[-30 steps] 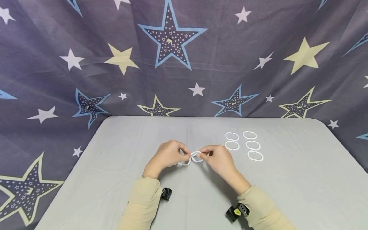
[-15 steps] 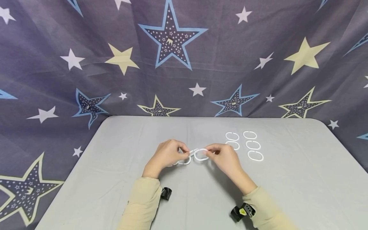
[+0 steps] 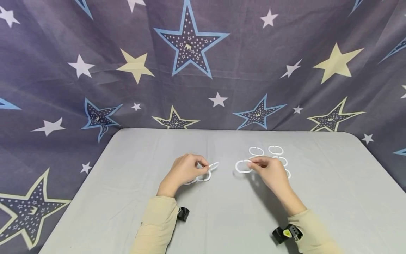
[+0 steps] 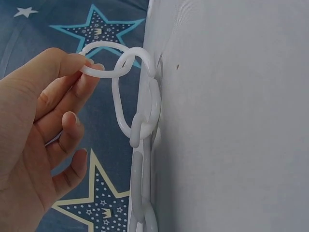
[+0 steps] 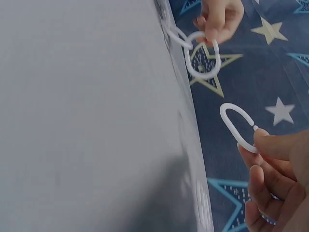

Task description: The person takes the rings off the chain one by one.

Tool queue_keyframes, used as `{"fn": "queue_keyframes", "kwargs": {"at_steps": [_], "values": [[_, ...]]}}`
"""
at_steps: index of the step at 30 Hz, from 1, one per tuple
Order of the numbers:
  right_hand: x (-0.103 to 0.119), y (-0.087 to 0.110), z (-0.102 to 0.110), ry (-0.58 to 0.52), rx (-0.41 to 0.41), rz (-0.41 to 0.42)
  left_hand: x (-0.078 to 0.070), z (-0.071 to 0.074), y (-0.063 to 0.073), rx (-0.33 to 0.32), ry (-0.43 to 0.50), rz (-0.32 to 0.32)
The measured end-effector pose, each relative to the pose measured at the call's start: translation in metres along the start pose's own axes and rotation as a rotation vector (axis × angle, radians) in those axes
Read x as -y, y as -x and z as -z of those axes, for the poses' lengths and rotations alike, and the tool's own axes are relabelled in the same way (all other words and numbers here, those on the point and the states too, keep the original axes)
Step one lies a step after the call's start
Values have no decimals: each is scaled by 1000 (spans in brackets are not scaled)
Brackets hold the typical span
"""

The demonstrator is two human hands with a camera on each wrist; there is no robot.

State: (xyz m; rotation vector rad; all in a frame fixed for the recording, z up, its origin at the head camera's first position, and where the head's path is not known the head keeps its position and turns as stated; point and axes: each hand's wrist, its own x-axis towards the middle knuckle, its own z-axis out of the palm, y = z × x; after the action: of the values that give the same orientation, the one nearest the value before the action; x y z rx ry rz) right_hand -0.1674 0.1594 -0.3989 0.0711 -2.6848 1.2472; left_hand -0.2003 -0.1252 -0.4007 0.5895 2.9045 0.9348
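My left hand (image 3: 187, 171) pinches the end link (image 4: 100, 73) of a white plastic chain between thumb and fingertips. Other links of the chain (image 4: 116, 99) hang below it in the left wrist view, partly behind the hand in the head view. My right hand (image 3: 271, 173) holds a single white oval link (image 3: 243, 172) by one end, apart from the chain. In the right wrist view, this oval link (image 5: 231, 126) has a small gap in its side, near the thumb. Both hands are raised over the table.
Several loose white links (image 3: 276, 153) lie in two columns on the right of the grey table (image 3: 228, 218), partly covered by the right hand. A star-patterned curtain (image 3: 234, 70) hangs behind the table's far edge.
My right hand has moved right with its link, which overlapped the chain's end in the earlier view and is now clear of it. The left hand has stayed almost still.
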Motion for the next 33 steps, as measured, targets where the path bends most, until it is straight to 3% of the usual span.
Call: {"fn": "queue_keyframes", "kwargs": {"at_steps": [6,16,25,33], "values": [[-17,1,17,69,-15,-31,0,0,0,13,5,0],[-41,1,31,138,34,-97,0,-1,0,19,10,1],[-46,1,33,250,71,-165,1,-1,1,16,6,-8],[-45,-2,29,303,103,-176,2,-1,1,9,0,-12]]}}
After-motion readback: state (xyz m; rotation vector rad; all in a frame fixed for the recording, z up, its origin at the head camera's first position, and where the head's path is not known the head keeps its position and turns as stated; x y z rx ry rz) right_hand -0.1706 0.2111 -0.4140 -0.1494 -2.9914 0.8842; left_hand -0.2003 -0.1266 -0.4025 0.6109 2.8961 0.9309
